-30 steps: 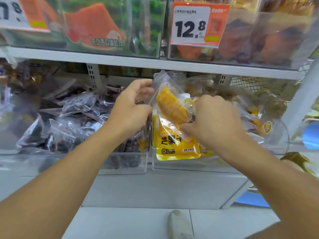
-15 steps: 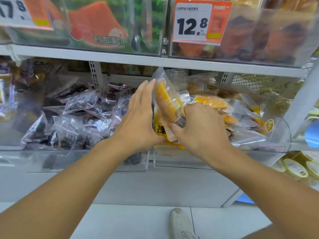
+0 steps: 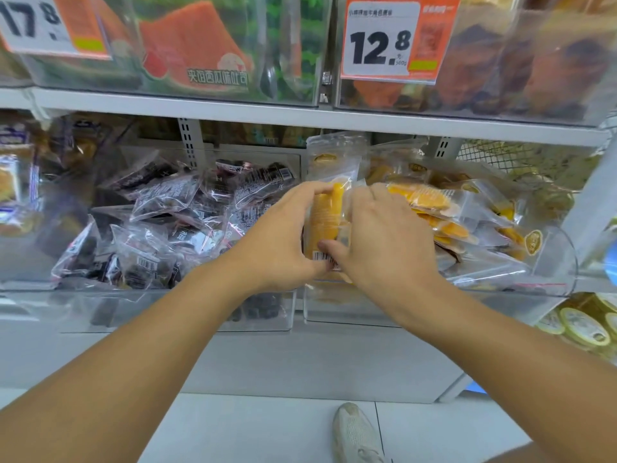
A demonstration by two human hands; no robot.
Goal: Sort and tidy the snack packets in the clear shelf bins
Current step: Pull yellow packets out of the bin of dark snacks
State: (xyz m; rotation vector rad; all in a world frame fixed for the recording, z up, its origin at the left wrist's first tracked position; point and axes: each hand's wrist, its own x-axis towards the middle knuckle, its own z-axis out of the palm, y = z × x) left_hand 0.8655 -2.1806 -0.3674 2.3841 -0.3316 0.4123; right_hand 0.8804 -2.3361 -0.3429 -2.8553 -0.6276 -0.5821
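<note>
Right at the centre of the frame, both hands are on one dried mango packet (image 3: 329,215), held upright with its long axis running top to bottom, clear sealed end up, barcode end down. Left hand (image 3: 283,242) wraps the packet's left edge, fingers curled over the top of the orange slice; right hand (image 3: 380,238) grips the right edge, thumb pinching at the barcode. It stands at the left end of the clear mango bin (image 3: 551,262), tight against the divider wall shared with the dark snack bin (image 3: 260,315) to the left. To the right, the other mango packets (image 3: 434,208) lie flat and fanned, long axes pointing toward the right of the frame. Above, the white shelf edge (image 3: 300,118) leaves a gap over the packet's top. Price tag 12.8 (image 3: 384,41) sits upper centre; a white shoe (image 3: 354,432) shows at bottom.
</note>
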